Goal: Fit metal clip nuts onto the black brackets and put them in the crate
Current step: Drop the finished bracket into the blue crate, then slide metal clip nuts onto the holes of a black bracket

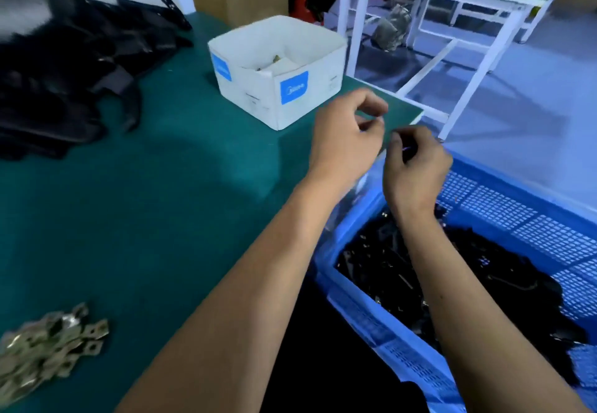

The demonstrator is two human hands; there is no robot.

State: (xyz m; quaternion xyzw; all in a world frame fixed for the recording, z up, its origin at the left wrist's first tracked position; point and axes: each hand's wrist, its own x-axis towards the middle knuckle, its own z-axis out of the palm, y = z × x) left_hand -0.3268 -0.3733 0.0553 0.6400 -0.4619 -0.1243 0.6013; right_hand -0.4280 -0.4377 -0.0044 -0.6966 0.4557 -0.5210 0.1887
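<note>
Both hands are raised over the near corner of the blue crate (pixel 504 206), at the table's edge. The left hand (pixel 345 141) has its fingers curled with thumb and forefinger pinched together, and the right hand (pixel 416 167) is curled the same way just beside it; something small and dark shows at the right fingertips, but blur hides whether it is a bracket or a clip nut, so what either hand grips cannot be told. The person seems to be at the fitting or dropping stage. The next move likely calls for releasing a finished piece into the crate, then reaching across for a fresh part.

The crate already holds a deep heap of black brackets (pixel 452 277) with glints of metal. The white cardboard box (pixel 290 89) holds a few small scraps. Loose metal clip nuts (pixel 48 338) lie piled on the green table (pixel 155 206), and unfitted black brackets (pixel 64 73) are stacked at the far left.
</note>
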